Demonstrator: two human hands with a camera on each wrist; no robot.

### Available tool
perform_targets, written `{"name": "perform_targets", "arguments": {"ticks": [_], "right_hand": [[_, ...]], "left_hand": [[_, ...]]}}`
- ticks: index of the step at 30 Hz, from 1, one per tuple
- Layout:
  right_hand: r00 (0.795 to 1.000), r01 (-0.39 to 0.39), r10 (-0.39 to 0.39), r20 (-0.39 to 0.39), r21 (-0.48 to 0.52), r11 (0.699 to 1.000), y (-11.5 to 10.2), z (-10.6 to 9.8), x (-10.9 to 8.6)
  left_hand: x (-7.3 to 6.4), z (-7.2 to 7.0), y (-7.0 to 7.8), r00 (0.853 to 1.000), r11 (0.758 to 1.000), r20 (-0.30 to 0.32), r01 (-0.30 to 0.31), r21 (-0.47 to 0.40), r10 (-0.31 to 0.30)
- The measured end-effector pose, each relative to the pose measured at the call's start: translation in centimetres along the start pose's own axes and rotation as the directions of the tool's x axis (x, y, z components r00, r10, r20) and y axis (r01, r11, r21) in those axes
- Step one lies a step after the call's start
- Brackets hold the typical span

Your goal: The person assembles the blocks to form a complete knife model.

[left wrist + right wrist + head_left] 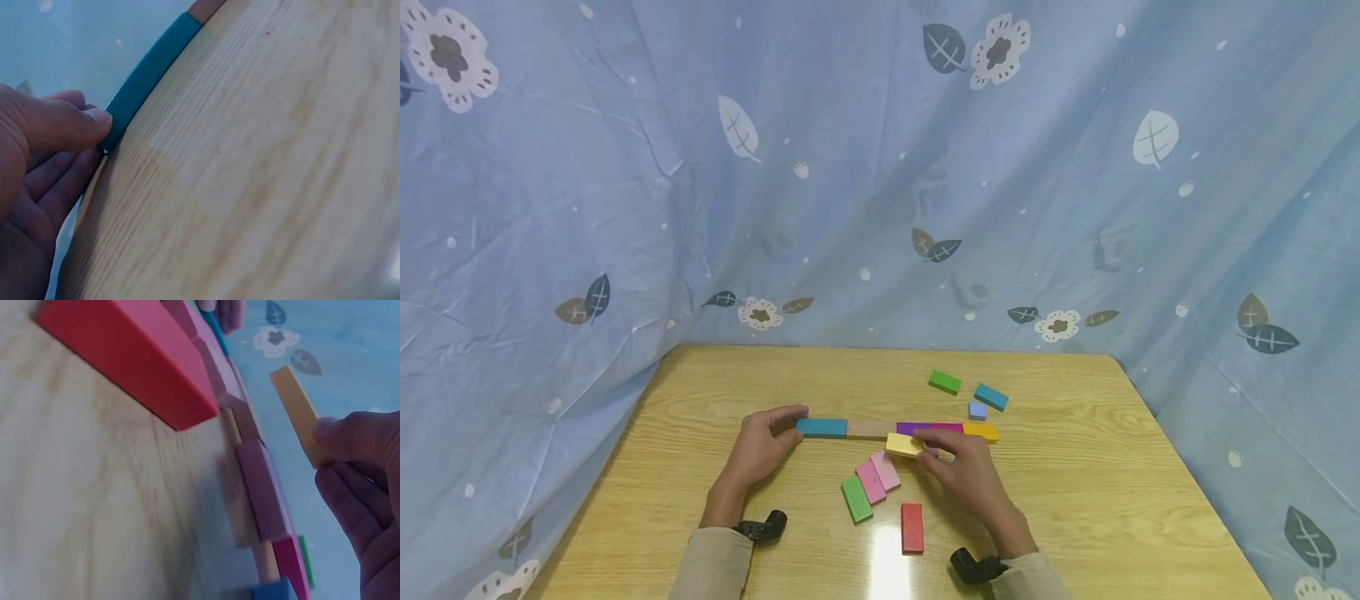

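**Right hand (pixel 966 473) has a yellow block (pixel 903 446) up in a pinch**

So both forearms come in from the bottom of the frame, angled inward. Right one's thumb and fingertips grip the yellow block's right end, just right of lower centre, in front of the purple block (pixel 913 428). Left hand (pixel 758 448), left of centre, has thumb and fingers pinching the left end of the blue block (pixel 822 428) on the worktop (pixel 1105 500).

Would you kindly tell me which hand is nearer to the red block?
Right: the right hand is beyond the red block, to its right; the left hand is farther away, to its left.
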State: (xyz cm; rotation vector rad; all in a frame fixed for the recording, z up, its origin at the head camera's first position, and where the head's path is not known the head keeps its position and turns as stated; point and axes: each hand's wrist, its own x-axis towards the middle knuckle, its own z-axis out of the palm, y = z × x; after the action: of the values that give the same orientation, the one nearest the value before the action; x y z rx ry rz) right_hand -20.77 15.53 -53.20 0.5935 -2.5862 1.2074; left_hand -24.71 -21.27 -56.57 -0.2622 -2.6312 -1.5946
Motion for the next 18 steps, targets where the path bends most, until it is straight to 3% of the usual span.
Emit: {"name": "perform_targets", "arguments": {"ticks": [4, 9, 18], "right_hand": [[0.999, 0.028, -0.029, 0.037, 0.025, 0.999, 0.2, 1.2, 1.4], [0.996, -0.009, 0.000, 0.092, 0.100, 0.995, 0.4, 2.3, 2.2], [0.992, 0.001, -0.009, 0.129, 0.058, 0.998, 0.1, 2.7, 2.7]], "left_hand": [[-0.1, 0.1, 0.0, 1.000, 1.000, 0.001, -0.002, -0.003, 0.002], [0.0, 0.1, 0.0, 1.000, 1.000, 0.005, -0.005, -0.006, 0.005], [0.0, 0.0, 0.1, 1.000, 1.000, -0.004, -0.009, 0.005, 0.009]]}}
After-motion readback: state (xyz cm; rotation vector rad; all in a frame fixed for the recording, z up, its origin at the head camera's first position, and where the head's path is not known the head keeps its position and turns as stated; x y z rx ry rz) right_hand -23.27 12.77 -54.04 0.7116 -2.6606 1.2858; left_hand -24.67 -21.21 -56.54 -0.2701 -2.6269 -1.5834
